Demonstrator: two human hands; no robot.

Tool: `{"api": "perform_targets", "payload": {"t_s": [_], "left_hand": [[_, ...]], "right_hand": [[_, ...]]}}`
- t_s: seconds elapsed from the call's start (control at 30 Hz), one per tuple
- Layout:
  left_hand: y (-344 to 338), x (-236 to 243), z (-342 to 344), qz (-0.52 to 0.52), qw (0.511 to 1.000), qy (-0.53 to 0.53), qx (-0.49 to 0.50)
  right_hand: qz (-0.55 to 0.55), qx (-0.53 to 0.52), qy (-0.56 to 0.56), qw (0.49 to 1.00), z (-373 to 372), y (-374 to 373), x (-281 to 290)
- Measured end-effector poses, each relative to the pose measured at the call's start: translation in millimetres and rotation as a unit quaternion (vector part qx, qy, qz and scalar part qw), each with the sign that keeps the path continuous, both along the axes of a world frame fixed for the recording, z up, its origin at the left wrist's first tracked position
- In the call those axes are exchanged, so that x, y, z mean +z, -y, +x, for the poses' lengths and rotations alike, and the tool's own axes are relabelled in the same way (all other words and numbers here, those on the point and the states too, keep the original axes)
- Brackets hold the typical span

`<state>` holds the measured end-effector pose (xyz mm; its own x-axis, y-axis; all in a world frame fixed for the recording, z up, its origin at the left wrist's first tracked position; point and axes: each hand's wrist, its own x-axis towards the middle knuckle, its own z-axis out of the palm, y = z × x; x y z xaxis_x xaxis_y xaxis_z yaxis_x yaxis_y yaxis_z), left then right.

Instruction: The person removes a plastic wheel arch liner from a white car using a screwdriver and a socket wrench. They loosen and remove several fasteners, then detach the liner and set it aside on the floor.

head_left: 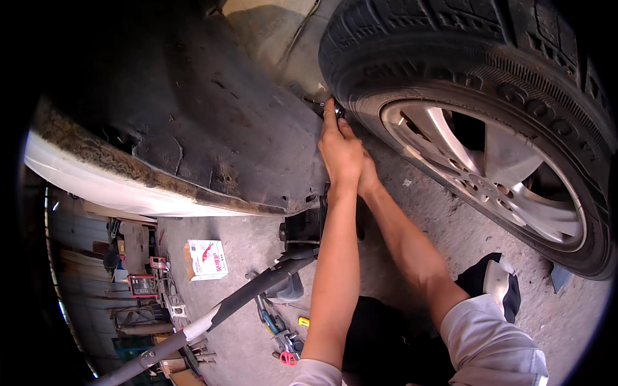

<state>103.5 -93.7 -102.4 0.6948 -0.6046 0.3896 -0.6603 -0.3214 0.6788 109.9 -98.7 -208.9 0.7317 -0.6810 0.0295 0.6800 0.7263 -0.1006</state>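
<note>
My left hand overlaps my right hand, both closed round a small dark and chrome tool, mostly hidden by the fingers, with my left index finger extended along it. The tool is at the edge of the dark wheel-well liner of a white car, close beside a tyre on a silver alloy wheel to the right. A thin metal piece shows just beyond my fingertips; whether it is part of the tool, I cannot tell.
A jack with a long handle stands below the car. An open white carton, several tools and a yellow item lie on the concrete floor. Equipment lines the metal wall. My shoe is at the lower right.
</note>
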Motion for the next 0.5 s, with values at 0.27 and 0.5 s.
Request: {"api": "perform_targets", "payload": {"t_s": [0.27,0.5], "left_hand": [[7.5,-11.8,11.9,-0.038,0.998,0.046,-0.004],[-1.9,5.2,0.7,-0.027,0.998,-0.056,0.003]], "right_hand": [[0.027,0.036,0.033,0.998,13.6,40.0,-12.9],[0.103,0.004,0.022,0.994,15.1,-9.0,-7.6]]}}
